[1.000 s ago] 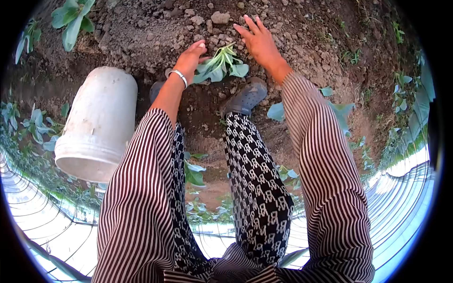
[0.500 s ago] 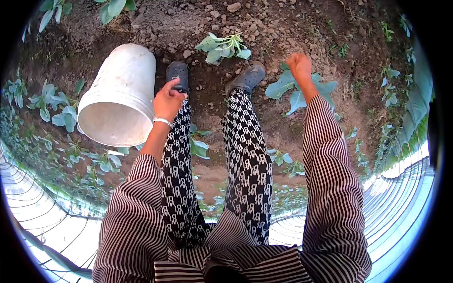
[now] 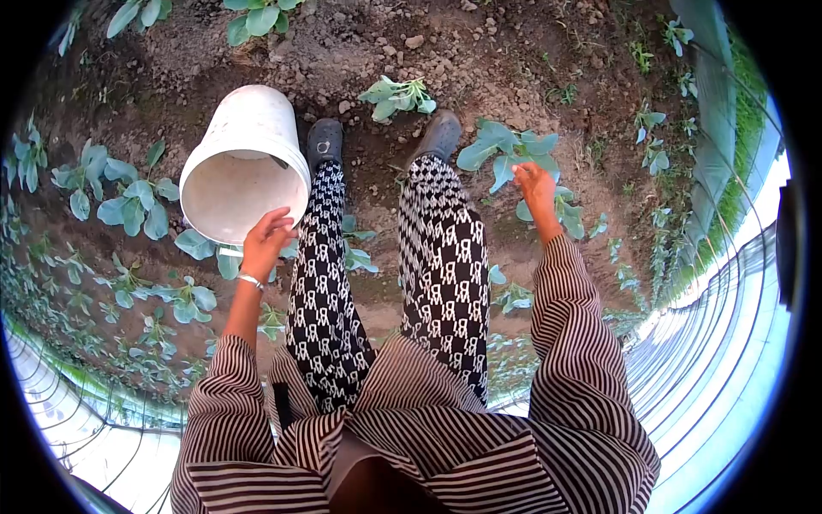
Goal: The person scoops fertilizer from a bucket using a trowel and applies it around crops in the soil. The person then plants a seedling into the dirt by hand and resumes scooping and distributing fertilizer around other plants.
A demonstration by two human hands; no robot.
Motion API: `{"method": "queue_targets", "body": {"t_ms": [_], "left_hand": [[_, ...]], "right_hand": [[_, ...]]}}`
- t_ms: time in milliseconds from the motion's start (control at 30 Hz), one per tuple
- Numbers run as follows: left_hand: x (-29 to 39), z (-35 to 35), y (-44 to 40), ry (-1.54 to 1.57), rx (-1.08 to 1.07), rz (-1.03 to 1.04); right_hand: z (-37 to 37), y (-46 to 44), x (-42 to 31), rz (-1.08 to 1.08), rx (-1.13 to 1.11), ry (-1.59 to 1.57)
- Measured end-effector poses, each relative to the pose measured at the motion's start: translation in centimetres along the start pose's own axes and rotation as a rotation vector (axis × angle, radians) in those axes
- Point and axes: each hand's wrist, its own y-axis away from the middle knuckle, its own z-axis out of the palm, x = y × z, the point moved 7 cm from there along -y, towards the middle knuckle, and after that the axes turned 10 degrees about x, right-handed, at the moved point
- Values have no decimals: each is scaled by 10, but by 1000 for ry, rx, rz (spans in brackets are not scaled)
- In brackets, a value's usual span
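Note:
My left hand (image 3: 267,240) is at the lower right rim of a white plastic bucket (image 3: 257,116); its fingers are apart, and I cannot tell if they touch the rim. The bucket leans with its mouth toward me, and a small green piece (image 3: 279,161) shows inside near the upper right. My right hand (image 3: 538,190) is beside a broad-leaved green plant (image 3: 497,141), its fingers loosely bent and holding nothing I can see. A bunch of leaves with pale stalks (image 3: 398,98) lies on the soil just ahead of my feet.
My dark clogs (image 3: 325,141) stand on brown soil (image 3: 368,43) strewn with clods. Rows of leafy plants (image 3: 137,201) grow on the left, with more (image 3: 651,128) at right. A greenish sheet wall (image 3: 715,111) edges the right side.
The bucket has tilted further toward me and shifted slightly right. My left hand has come down and left to its rim. My right hand has moved lower, its fist loosened.

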Motion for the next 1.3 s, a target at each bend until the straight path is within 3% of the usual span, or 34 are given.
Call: {"method": "queue_targets", "body": {"t_ms": [67,267,367,467,600,700,833,967,1033,1100,1200,1233,1300], "left_hand": [[-12,-27,12,7,51,-52],[-98,-81,23,20,248,-276],[-105,-64,26,174,242,-319],[-94,-34,23,262,226,-339],[-80,0,14,324,194,-285],[-76,-2,15,243,165,-261],[-116,-45,18,181,252,-305],[-188,-117,16,301,407,-414],[-204,-142,9,366,490,-431],[-202,-159,4,396,583,-395],[-160,-165,-23,455,597,-274],[-145,-163,-37,484,574,-259],[-124,-160,-62,528,525,-238]], "right_hand": [[-5,5,15,-99,48,86],[-2,15,18,207,-152,-59],[-15,-3,-7,196,-179,43],[-19,-37,10,224,-233,-228],[-62,-51,6,317,-134,-194],[-87,-26,2,237,0,-313],[-97,13,-24,127,158,167],[-25,31,-20,-92,158,454],[15,48,-22,65,-84,69],[38,61,-53,-573,160,294],[61,66,-26,-23,-237,-25],[50,72,-44,93,-327,36],[54,68,-26,224,-399,-187]]}}
